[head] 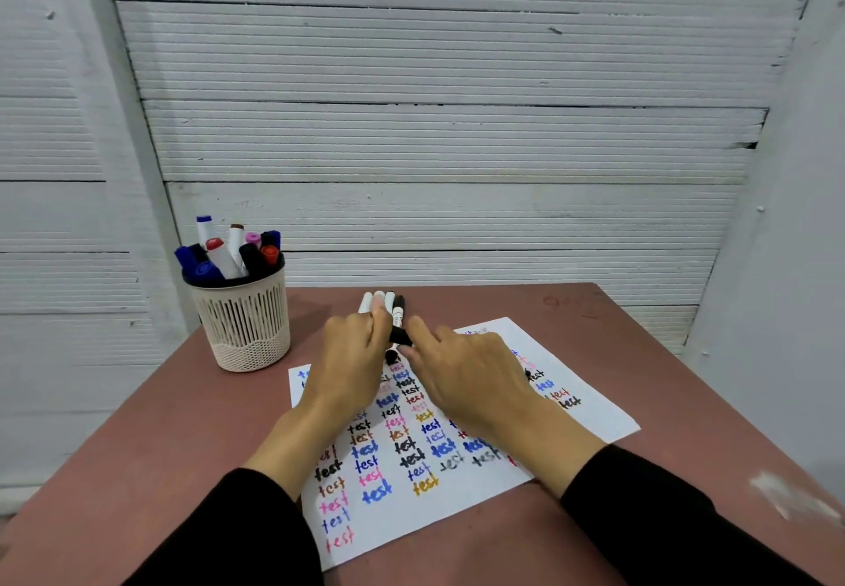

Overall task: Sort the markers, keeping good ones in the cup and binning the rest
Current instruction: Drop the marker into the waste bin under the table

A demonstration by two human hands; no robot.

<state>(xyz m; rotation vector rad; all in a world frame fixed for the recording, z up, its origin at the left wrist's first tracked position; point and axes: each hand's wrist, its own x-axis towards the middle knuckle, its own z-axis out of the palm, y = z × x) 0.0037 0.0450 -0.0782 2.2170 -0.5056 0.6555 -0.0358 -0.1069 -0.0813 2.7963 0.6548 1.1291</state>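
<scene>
Gripping a black marker (398,321), both hands, left hand (352,352) and right hand (462,370), meet above the test sheet (590,416).
More markers (377,300) lie behind; a cup (244,320) stands left on the worktop (160,439).

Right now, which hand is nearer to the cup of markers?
Left. The left hand holds markers just right of the cup, a small gap apart. The right hand lies farther right, over the test paper.

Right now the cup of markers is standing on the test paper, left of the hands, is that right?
Not quite. The head view shows the cup of markers left of the hands, but standing on the bare table, just beyond the far left corner of the test paper, not on it.
</scene>
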